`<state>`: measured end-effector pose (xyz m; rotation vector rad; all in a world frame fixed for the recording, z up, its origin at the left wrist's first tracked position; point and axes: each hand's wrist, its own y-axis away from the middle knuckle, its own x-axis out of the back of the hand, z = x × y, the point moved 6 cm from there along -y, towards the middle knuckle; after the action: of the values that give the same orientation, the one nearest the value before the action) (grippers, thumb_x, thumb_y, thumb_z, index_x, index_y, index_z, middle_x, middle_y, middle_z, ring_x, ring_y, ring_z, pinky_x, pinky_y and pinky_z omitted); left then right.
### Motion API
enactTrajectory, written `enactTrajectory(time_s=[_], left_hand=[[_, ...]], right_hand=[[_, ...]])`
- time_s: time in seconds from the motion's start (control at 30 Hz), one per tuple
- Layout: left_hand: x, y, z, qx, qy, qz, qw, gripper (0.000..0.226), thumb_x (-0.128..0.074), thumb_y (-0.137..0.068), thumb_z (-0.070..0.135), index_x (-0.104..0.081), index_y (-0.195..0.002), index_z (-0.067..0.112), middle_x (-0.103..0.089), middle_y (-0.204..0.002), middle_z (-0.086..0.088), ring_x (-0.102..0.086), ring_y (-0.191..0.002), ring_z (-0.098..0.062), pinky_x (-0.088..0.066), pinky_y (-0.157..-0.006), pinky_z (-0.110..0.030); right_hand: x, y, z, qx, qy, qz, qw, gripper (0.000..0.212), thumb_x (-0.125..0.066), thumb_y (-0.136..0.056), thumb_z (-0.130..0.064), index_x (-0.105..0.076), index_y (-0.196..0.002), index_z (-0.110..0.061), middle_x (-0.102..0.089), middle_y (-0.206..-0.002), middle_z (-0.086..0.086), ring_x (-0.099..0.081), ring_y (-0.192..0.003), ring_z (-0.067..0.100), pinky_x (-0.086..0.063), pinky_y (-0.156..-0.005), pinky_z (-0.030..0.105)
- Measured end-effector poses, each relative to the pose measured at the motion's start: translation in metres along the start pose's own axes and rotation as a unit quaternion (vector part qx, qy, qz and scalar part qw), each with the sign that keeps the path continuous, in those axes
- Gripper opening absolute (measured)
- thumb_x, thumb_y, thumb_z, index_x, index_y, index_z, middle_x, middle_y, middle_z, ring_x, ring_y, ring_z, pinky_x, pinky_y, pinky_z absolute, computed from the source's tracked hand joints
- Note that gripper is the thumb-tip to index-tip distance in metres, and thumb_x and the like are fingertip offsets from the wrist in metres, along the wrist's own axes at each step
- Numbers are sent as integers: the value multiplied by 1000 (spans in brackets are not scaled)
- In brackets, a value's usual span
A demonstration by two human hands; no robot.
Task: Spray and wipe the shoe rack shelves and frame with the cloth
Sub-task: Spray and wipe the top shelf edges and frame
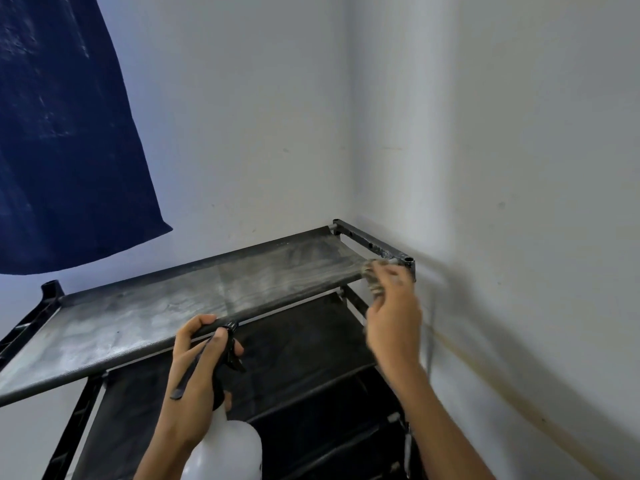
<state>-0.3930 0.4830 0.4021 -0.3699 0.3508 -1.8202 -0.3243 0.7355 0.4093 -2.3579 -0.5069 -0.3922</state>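
A black shoe rack stands in a room corner; its top shelf (194,306) is dusty grey fabric with pale streaks. Darker lower shelves (304,344) show beneath it. My left hand (197,379) grips a white spray bottle (225,448) by its black trigger head, close to the top shelf's front edge. My right hand (394,317) is blurred at the shelf's right end and holds a bunched greyish cloth (372,275) against the front right corner of the frame (374,242).
White walls meet just behind the rack's right end, very close to my right hand. A dark blue fabric (65,133) hangs on the wall at upper left, above the rack's left post (52,289).
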Motion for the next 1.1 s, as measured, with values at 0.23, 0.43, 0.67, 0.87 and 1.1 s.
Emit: enactTrajectory(time_s=[0.23, 0.43, 0.67, 0.87, 1.1], left_hand=[[6, -8, -17, 9, 31, 41, 999, 19, -52, -75, 41, -58, -93, 40, -58, -105, -26, -58, -76, -33, -38, -37, -25], [-4, -7, -13, 13, 15, 30, 999, 15, -51, -74, 47, -65, -78, 50, -49, -119, -29, -57, -83, -39, -40, -35, -25], [-8, -4, -7, 23, 9, 2, 1000, 19, -50, -74, 47, -66, -67, 56, -46, -124, -29, -56, -85, -37, -40, -37, -26], [1, -5, -12, 58, 45, 2, 997, 12, -55, -69, 54, -60, -81, 52, -55, -111, -26, -57, -73, -27, -38, -36, -26], [2, 2, -5, 73, 81, 11, 994, 18, -48, -92, 36, -65, -97, 34, -56, -114, -24, -60, -73, -25, -49, -52, -36]], right_hand=[[-35, 37, -45, 70, -38, -75, 994, 50, -47, -90, 3, -49, -133, -20, -47, -121, -12, -54, -95, 6, -50, -87, 17], [-40, 46, -50, 110, -24, -120, 986, 52, -52, -92, -3, -45, -138, -25, -46, -125, -15, -50, -96, 3, -41, -91, 9], [0, -7, -9, 2, 36, -41, 999, 57, -56, -85, 4, -48, -136, -22, -44, -131, -8, -55, -92, 10, -53, -83, 24], [-9, -4, -29, -32, 95, -45, 994, 49, -54, -90, -3, -47, -134, -22, -39, -128, -4, -47, -91, 11, -47, -77, 17], [-66, 90, -117, 94, -38, -210, 972, 50, -51, -91, -6, -43, -137, -25, -39, -127, -8, -50, -99, 14, -48, -88, 24]])
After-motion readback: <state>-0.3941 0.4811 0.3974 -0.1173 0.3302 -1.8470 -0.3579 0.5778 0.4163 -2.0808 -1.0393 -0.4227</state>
